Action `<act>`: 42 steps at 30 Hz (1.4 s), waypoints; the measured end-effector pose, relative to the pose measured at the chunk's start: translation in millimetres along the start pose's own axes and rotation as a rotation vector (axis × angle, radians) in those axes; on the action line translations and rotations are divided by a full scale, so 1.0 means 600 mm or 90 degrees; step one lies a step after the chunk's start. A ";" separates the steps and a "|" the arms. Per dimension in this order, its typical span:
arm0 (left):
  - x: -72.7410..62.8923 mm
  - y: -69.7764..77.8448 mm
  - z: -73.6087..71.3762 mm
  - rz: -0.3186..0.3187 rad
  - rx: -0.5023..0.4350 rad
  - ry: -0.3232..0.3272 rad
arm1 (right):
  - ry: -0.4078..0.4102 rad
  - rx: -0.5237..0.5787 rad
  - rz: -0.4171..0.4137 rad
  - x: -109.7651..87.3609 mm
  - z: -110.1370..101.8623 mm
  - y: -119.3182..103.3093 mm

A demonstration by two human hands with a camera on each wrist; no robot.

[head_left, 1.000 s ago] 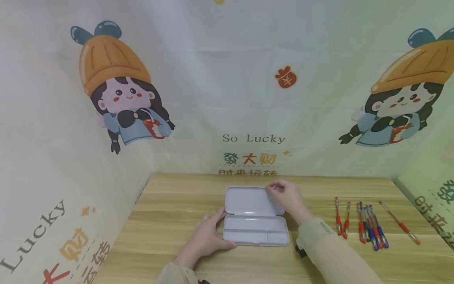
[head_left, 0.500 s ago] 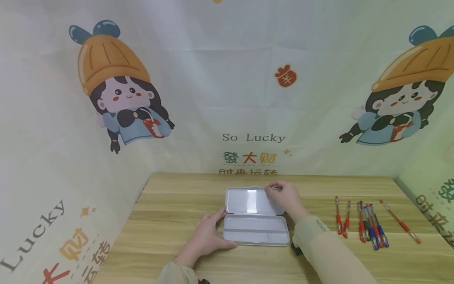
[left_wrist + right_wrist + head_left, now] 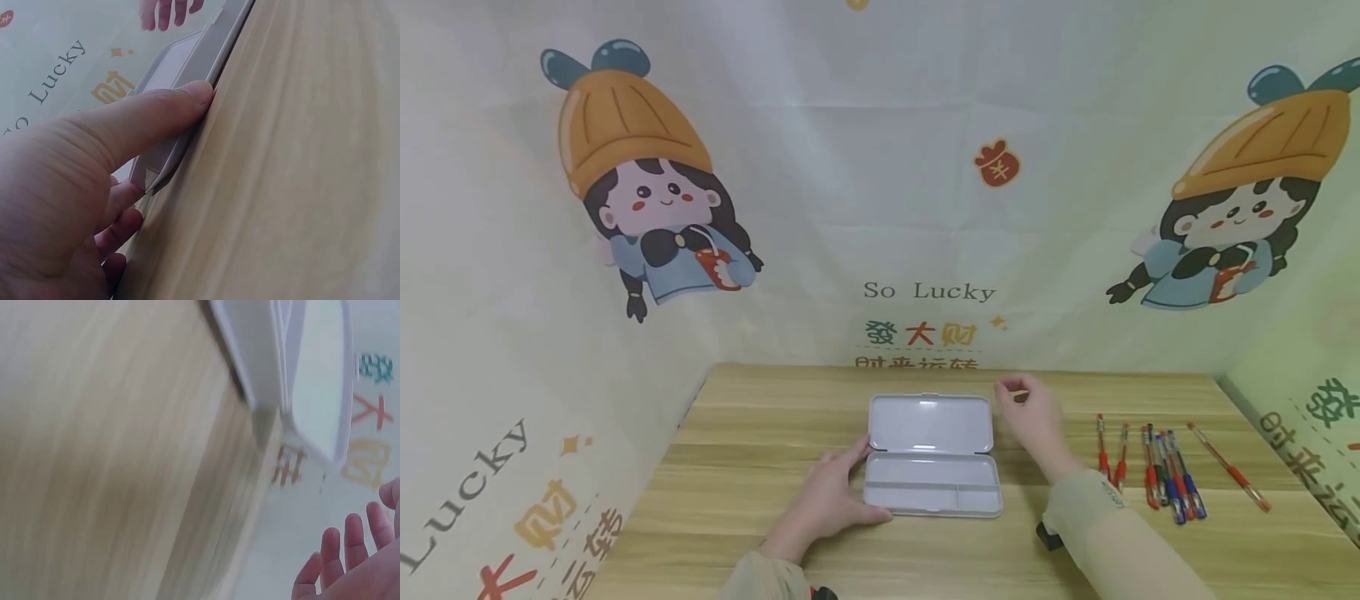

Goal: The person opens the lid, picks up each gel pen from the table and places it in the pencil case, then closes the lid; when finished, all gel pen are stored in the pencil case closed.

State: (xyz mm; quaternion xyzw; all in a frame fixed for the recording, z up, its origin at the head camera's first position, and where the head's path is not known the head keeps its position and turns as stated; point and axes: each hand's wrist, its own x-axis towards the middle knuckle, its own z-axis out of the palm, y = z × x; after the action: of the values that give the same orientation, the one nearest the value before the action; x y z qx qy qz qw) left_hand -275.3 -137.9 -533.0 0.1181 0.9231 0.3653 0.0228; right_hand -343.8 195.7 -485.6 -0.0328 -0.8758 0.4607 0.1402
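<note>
A pale pencil case (image 3: pixel 917 471) lies on the wooden table with its lid (image 3: pixel 931 429) folded back away from me. My left hand (image 3: pixel 823 504) holds the case's left end, thumb along the front edge and fingers at the side. The left wrist view shows that thumb (image 3: pixel 178 106) pressed against the rim. Just right of the lid is my right hand (image 3: pixel 1037 421), raised, fingers loosely bent and holding nothing. In the right wrist view its fingers (image 3: pixel 355 544) stand apart from the case (image 3: pixel 256 359). The lower tray is divided into compartments, with nothing in them.
Several gel pens (image 3: pixel 1168 479) with red, blue and dark grips lie right of the right forearm. One red pen (image 3: pixel 1228 467) lies slanted farther right. A printed cloth (image 3: pixel 805 208) rises behind the wooden table (image 3: pixel 752 417).
My right hand has let go of the lid's far right corner and moved right, off the case. The lid stays folded back. The left hand keeps its hold.
</note>
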 end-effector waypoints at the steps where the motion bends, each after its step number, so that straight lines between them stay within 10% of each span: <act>1: 0.001 0.000 -0.001 0.001 0.002 0.001 | 0.008 0.002 0.005 -0.001 -0.010 0.003; 28: 0.002 -0.004 0.002 0.002 0.011 -0.008 | 0.062 -0.179 0.092 -0.052 -0.301 0.166; 42: 0.000 -0.006 0.001 0.000 0.006 -0.012 | 0.053 -0.293 0.232 -0.074 -0.370 0.216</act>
State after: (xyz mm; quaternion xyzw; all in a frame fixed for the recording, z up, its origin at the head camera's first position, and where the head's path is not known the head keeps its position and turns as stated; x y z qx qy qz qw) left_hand -275.8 -139.9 -536.1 0.1215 0.9246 0.3596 0.0309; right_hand -249.0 438.9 -481.9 -0.2393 -0.9304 0.2660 0.0802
